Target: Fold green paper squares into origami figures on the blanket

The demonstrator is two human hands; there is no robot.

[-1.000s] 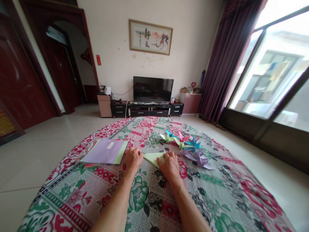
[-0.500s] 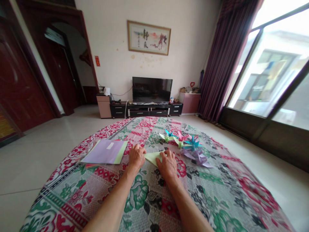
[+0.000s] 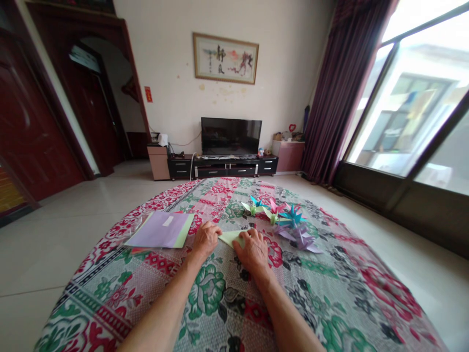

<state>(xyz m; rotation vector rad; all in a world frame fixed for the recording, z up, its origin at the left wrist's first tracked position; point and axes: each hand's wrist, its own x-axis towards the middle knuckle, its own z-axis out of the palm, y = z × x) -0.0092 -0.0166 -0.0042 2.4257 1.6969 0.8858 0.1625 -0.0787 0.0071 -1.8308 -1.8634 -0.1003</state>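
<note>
A pale green sheet of paper, folded to a triangle, lies flat on the patterned tablecloth between my hands. My left hand pinches its left corner with the fingers closed. Over the right part of the paper rests my right hand, fingers bent and pressed down on it, covering that side. Several folded paper cranes in green, blue, pink and purple stand to the right; a purple crane and a blue crane are among the nearest to my right hand.
Left of my hands lies a stack of coloured paper in a clear wrapper, purple on top with a white label. The round table's floral tablecloth spreads all around. Beyond stand a television and a low cabinet.
My right hand has slid slightly left along the folded paper, covering a bit more of it. My left hand has shifted only slightly and stays at the left corner. The cranes and stack are unmoved.
</note>
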